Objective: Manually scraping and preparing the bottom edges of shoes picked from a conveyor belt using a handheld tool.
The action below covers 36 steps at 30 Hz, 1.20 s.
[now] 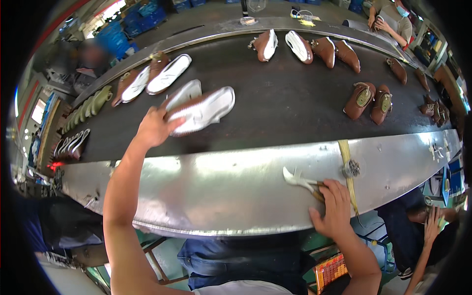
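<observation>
My left hand (153, 127) is closed on the near ends of a pair of brown shoes (202, 112) with white undersides, tilted over the dark belt. The nearer shoe partly covers the other one. On the metal ledge my right hand (334, 206) has its fingers curled over the handles of a pair of pincers (301, 181), which look pale-headed with brownish grips. The pincers' head points left and rests low over the ledge. How firmly my right fingers grip the handles is partly hidden.
The dark belt (275, 108) carries more brown shoes (366, 101), and green shoes (93, 108) at the far left. A small round metal holder (351, 168) and a yellowish strap (345, 152) sit on the metal ledge (221, 182). Co-workers (393, 22) are at the far right and near right.
</observation>
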Each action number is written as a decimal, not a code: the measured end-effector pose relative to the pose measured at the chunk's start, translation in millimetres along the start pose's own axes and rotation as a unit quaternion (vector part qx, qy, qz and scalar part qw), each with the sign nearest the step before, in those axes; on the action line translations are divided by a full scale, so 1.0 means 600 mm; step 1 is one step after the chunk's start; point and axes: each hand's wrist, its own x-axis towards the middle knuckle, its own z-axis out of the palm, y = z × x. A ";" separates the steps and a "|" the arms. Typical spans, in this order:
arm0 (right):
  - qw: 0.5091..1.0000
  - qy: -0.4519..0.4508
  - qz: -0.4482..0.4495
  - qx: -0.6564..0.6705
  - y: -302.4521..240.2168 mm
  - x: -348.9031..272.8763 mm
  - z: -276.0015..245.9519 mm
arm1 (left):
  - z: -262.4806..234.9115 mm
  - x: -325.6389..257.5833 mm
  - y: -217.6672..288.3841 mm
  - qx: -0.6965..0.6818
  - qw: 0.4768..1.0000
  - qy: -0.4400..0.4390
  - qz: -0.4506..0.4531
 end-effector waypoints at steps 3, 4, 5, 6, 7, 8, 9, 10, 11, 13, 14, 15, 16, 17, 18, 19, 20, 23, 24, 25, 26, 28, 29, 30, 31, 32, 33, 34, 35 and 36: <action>1.000 0.025 -0.008 -0.013 -0.010 -0.008 0.012 | -0.066 -0.207 -0.012 -0.002 1.000 -0.012 -0.011; 0.999 0.035 -0.005 -0.018 -0.013 -0.007 0.017 | -0.069 -0.268 -0.013 -0.037 0.998 0.014 -0.039; 0.999 0.038 0.003 -0.012 -0.017 -0.007 0.018 | -0.066 -0.321 -0.021 -0.056 0.996 0.030 -0.056; 0.999 0.043 -0.004 -0.009 -0.018 -0.009 0.022 | -0.059 -0.365 -0.033 -0.076 0.994 0.045 -0.071; 0.998 0.061 -0.008 -0.022 -0.015 -0.012 0.030 | -0.047 -0.396 -0.044 -0.096 0.992 0.035 -0.078; 0.996 0.079 -0.009 -0.035 -0.013 -0.013 0.037 | -0.031 -0.421 -0.056 -0.117 0.989 0.024 -0.083; 0.996 0.077 -0.012 -0.034 -0.016 -0.013 0.043 | -0.005 -0.451 -0.059 0.006 0.993 0.113 0.027; 0.995 0.087 -0.008 -0.050 -0.016 -0.011 0.047 | -0.005 -0.465 -0.039 0.068 0.987 0.124 0.073; 0.993 0.097 -0.007 -0.062 -0.026 -0.010 0.051 | -0.005 -0.467 -0.040 0.049 0.988 0.105 0.105; 0.993 0.086 0.009 -0.086 -0.041 -0.011 0.055 | 0.013 -0.415 -0.027 0.019 0.989 0.074 0.129; 0.992 0.075 0.024 -0.102 -0.056 -0.018 0.053 | 0.011 -0.385 -0.010 0.014 0.991 0.061 0.116; 0.991 0.063 0.025 -0.115 -0.069 -0.025 0.045 | -0.004 -0.347 0.016 -0.014 0.997 -0.019 0.077; 0.990 0.067 0.027 -0.120 -0.067 -0.037 0.048 | -0.026 -0.304 0.037 -0.040 0.994 -0.096 0.041; 0.989 0.054 0.018 -0.133 -0.062 -0.049 0.061 | -0.027 -0.255 0.038 -0.040 0.991 -0.122 0.047; 0.989 0.043 0.007 -0.144 -0.063 -0.061 0.070 | -0.014 -0.219 0.032 -0.036 0.987 -0.146 0.051; 0.988 0.038 0.001 -0.151 -0.069 -0.074 0.067 | 0.001 -0.201 0.031 -0.035 0.988 -0.143 0.056; 0.987 0.043 0.002 -0.152 -0.074 -0.079 0.062 | 0.011 -0.188 0.027 -0.049 0.989 -0.134 0.028; 0.985 -0.021 -0.010 -0.172 -0.092 -0.111 0.042 | 0.013 -0.195 0.014 -0.100 0.988 -0.118 -0.002; 0.991 -0.018 -0.007 -0.131 -0.094 -0.119 0.028 | 0.015 -0.205 0.015 -0.139 0.985 -0.102 0.000; 0.996 -0.010 0.002 -0.092 -0.089 -0.126 0.015 | -0.001 -0.227 0.040 -0.178 0.976 -0.125 0.004; 0.996 -0.013 0.008 -0.092 -0.089 -0.141 0.008 | -0.017 -0.265 0.060 -0.266 0.953 -0.148 -0.003; 0.973 0.007 0.106 0.203 -0.104 -0.173 -0.001 | -0.012 -0.366 0.085 -0.469 0.871 -0.137 -0.046; 0.970 0.039 0.101 0.220 -0.129 -0.187 0.002 | 0.029 -0.412 0.076 -0.534 0.840 -0.094 -0.029; 0.965 0.071 0.100 0.233 -0.155 -0.208 0.008 | 0.082 -0.453 0.072 -0.597 0.800 -0.054 -0.010; 0.930 0.028 0.158 0.332 -0.167 -0.230 0.020 | 0.129 -0.498 0.082 -0.630 0.775 -0.034 0.040; 0.880 -0.082 0.221 0.413 -0.188 -0.229 0.006 | 0.167 -0.542 0.093 -0.660 0.747 -0.013 0.083; 0.819 -0.153 0.268 0.484 -0.199 -0.239 0.009 | 0.199 -0.575 0.115 -0.686 0.721 -0.020 0.094; 0.743 -0.219 0.319 0.546 -0.212 -0.256 0.011 | 0.225 -0.607 0.140 -0.714 0.692 -0.030 0.103; 0.734 -0.230 0.338 0.542 -0.232 -0.276 0.010 | 0.244 -0.633 0.153 -0.717 0.690 -0.062 0.079; 0.749 -0.265 0.329 0.510 -0.252 -0.290 0.006 | 0.257 -0.645 0.161 -0.716 0.688 -0.097 0.075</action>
